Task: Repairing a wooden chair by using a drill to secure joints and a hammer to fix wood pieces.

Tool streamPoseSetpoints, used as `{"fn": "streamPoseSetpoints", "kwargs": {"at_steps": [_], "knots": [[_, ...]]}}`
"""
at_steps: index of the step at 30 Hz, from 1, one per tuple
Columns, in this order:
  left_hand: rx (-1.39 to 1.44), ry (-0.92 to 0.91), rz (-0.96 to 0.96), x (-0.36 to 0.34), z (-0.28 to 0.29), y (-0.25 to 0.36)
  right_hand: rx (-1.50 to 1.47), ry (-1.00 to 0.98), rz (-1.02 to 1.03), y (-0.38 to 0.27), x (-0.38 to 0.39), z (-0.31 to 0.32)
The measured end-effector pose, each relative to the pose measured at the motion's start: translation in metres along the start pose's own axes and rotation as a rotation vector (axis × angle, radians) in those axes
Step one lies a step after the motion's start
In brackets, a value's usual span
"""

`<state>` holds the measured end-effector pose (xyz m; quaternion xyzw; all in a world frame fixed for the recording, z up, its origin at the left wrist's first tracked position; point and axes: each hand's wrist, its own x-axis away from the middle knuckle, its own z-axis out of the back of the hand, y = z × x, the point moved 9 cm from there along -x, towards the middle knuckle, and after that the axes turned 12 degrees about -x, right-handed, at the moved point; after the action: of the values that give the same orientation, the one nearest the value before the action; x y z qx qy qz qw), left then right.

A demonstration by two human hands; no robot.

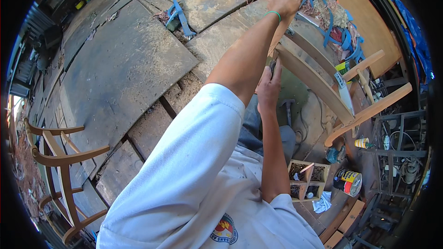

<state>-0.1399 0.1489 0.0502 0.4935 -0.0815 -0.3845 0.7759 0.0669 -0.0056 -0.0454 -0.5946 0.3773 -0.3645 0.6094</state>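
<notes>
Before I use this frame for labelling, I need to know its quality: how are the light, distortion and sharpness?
Head view: hard daylight, sharp overall; fisheye bends the floor boards and blacks out the corners; the left hand on the chair frame is clear, the right hand shaded by the arm.

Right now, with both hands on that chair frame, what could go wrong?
1. The left hand holds only the top of the chair frame; the frame could twist out of that grip.
2. The right hand presses a small tool, too hidden to identify, against the slat beside its own fingers; a slip could nick them.
3. The can and divided wooden box lie below; a dropped frame might hit them.
</notes>
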Motion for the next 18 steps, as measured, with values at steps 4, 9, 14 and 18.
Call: {"fn": "streamPoseSetpoints", "kwargs": {"at_steps": [4,9,14,18], "knots": [[-0.026,-0.007,0.024,0.000,-0.003,0.000,0.076,0.035,0.111,0.003,0.002,-0.001],[0.043,-0.068,-0.017,0.001,-0.006,0.003,-0.055,0.014,-0.195,0.017,0.005,0.011],[-0.005,0.015,-0.009,-0.002,-0.002,-0.010,-0.005,-0.039,-0.334,0.043,0.026,0.004],[0.099,-0.043,0.000,0.013,0.003,0.006,-0.074,0.033,-0.108,0.008,0.015,0.011]]}}
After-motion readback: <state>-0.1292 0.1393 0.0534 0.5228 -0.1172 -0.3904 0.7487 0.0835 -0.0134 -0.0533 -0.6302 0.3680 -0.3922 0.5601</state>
